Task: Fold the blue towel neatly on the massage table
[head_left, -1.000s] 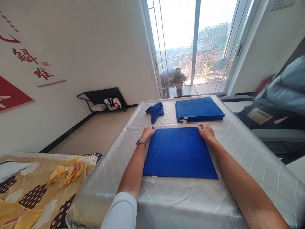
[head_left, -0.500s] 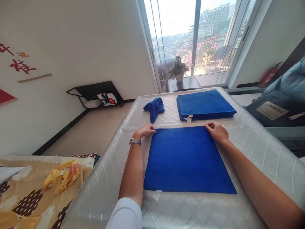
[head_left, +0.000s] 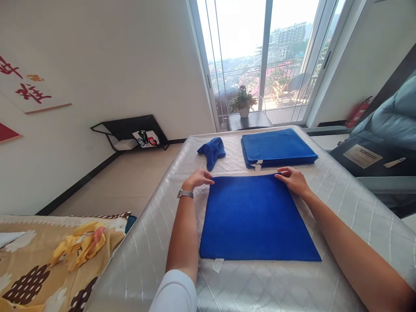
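Note:
A blue cloth [head_left: 256, 221] with a white tag at its near edge lies spread out in front of me, looking like a towel. My left hand [head_left: 199, 178] pinches its far left corner between thumb and fingers. At the far right corner, my right hand [head_left: 292, 178] pinches the cloth the same way. Beyond it sits a neat stack of folded blue cloths [head_left: 277, 145], white tags showing at its front left corner. A crumpled blue cloth [head_left: 212, 151] lies to the left of the stack.
Everything blue rests on a plastic-covered mattress [head_left: 152, 255]. A patterned bedspread [head_left: 29, 247] with yellow clothing [head_left: 81, 247] is at the lower left. A potted plant [head_left: 243, 102] on a chair stands before the glass door. A dark padded chair [head_left: 386, 121] is at the right.
Both hands keep hold of the far corners; the right hand has shifted slightly left with its corner. The view has tilted a little, and the cloth stays nearly in place.

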`<state>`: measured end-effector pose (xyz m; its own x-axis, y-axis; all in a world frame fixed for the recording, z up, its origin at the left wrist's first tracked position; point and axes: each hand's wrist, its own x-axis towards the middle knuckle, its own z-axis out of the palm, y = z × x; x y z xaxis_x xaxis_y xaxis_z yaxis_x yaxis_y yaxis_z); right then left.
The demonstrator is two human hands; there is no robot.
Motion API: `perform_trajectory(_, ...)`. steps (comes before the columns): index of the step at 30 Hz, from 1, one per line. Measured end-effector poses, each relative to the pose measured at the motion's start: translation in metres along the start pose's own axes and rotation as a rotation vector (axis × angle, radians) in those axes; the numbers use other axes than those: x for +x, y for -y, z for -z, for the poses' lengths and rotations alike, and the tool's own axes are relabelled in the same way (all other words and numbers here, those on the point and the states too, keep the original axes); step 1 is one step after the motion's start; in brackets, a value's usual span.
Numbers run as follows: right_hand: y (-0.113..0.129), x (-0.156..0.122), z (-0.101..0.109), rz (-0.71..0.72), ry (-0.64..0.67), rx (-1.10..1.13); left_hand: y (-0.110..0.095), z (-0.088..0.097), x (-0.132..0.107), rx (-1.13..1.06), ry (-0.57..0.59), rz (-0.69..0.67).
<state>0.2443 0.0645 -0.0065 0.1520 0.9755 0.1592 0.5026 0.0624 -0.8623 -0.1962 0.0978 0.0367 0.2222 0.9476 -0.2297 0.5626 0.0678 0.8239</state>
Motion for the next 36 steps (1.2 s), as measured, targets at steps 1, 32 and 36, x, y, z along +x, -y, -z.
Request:
perform_trajectory(1,0.001,0.000,0.001,0.006,-0.012,0.017,-0.001,0.001,-0.002,-0.010,-0.009,0.009)
perform_trajectory(32,0.115,-0.028,0.089,0.358,-0.186,0.631,-0.089,0.028,-0.101,-0.383,-0.521,-0.545)
perform_trajectory(36,0.136,-0.037,0.101,0.457,-0.290,0.655,-0.107,0.025,-0.124,-0.456,-0.613,-0.676)
